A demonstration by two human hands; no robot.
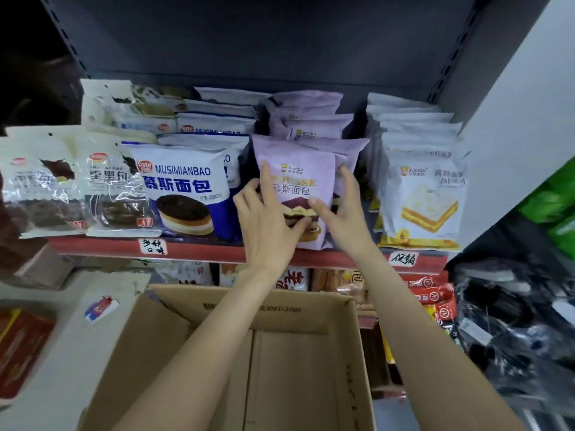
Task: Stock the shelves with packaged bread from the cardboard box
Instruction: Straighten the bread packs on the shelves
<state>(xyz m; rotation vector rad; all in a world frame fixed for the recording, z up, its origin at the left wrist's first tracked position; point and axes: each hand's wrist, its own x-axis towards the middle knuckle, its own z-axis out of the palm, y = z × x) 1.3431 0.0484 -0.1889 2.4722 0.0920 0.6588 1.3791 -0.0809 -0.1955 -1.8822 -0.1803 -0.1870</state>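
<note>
A purple mousse bread pack stands upright at the front of its row on the red-edged shelf. My left hand grips its left side and lower front. My right hand holds its right side, thumb on the front. More purple packs stand behind it. Below my forearms the brown cardboard box sits open, and its visible inside shows no packs.
Blue-and-white bread packs and dark-bread packs fill the shelf to the left, white sandwich packs to the right. A lower shelf holds red packs. Black wrapped goods lie at the right.
</note>
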